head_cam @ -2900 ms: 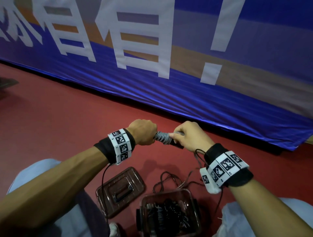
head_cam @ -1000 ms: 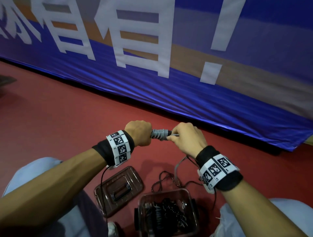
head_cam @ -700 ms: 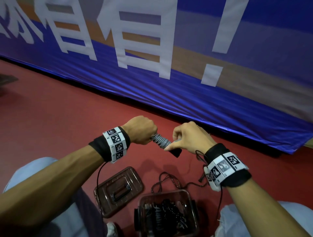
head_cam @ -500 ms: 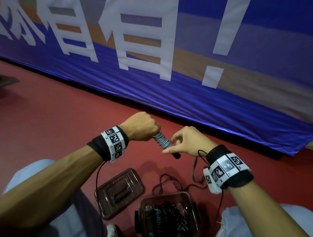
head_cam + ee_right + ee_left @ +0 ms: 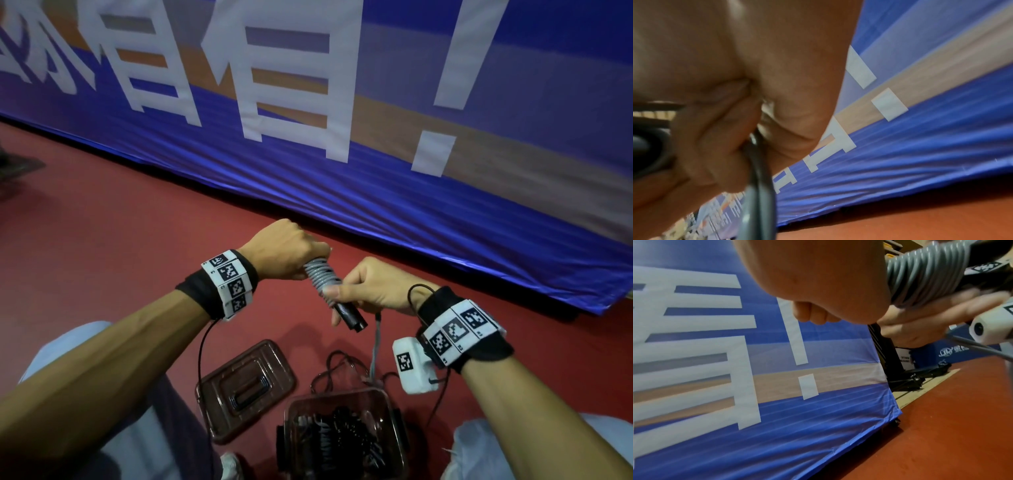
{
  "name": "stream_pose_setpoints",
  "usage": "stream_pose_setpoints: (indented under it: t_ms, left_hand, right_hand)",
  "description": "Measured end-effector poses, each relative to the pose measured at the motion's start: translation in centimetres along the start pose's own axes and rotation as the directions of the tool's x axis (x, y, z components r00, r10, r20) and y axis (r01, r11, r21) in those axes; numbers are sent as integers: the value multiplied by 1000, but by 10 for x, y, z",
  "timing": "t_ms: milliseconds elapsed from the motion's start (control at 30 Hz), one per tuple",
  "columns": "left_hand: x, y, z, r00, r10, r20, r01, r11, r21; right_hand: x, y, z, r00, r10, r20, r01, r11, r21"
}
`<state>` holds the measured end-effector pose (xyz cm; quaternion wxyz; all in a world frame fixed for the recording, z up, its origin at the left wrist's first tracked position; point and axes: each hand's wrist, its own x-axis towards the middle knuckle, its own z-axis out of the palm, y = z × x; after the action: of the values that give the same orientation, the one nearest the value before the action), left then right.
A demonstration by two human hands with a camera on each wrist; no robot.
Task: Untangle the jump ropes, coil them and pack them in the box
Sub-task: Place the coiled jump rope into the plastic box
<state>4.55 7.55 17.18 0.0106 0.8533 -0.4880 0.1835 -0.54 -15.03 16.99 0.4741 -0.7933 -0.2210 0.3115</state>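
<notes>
Here the left hand (image 5: 284, 250) grips the upper end of a black jump-rope handle wound with grey cord (image 5: 322, 277), fingers curled tight. The right hand (image 5: 373, 287) pinches the cord against the handle's lower part. Below stands the clear brown plastic box (image 5: 394, 411).

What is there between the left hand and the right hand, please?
In the head view, the grey rope coil wound on a black handle spans the gap from the left hand to the right hand.
</notes>
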Motion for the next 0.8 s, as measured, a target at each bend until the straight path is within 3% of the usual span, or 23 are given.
stream_pose_setpoints:
  t_ms: [100,233,367,467,533,600,733,800]
  left_hand:
    - [-1,3,1,978,-145,-152,126,983,-132]
    - [4,13,1,875,-420,-239,333,883,-332]
    - [11,18,5,775,-632,-14,591,732,-337]
    - [16,22,9,660,-742,116,742,619,-256]
    - [16,23,16,592,-792,149,804,568,-176]
    - [14,22,25,564,-809,164,825,559,-82]
    - [13,27,37,573,-789,222,800,597,58]
    - [13,32,42,578,-773,262,772,622,132]
  right_hand:
    - [1,-2,3,994,-104,-21,106,960,260]
    - [7,-10,5,969,-104,-225,215,801,558]
    - [21,-10,12,922,-30,-387,325,605,727]
    - [34,-6,20,860,183,-476,327,519,790]
    - [38,-3,27,821,303,-485,265,549,792]
    - [39,2,36,783,367,-502,164,656,736]
    - [39,10,43,715,381,-586,-54,866,498]
    - [33,13,37,717,321,-619,-197,945,261]
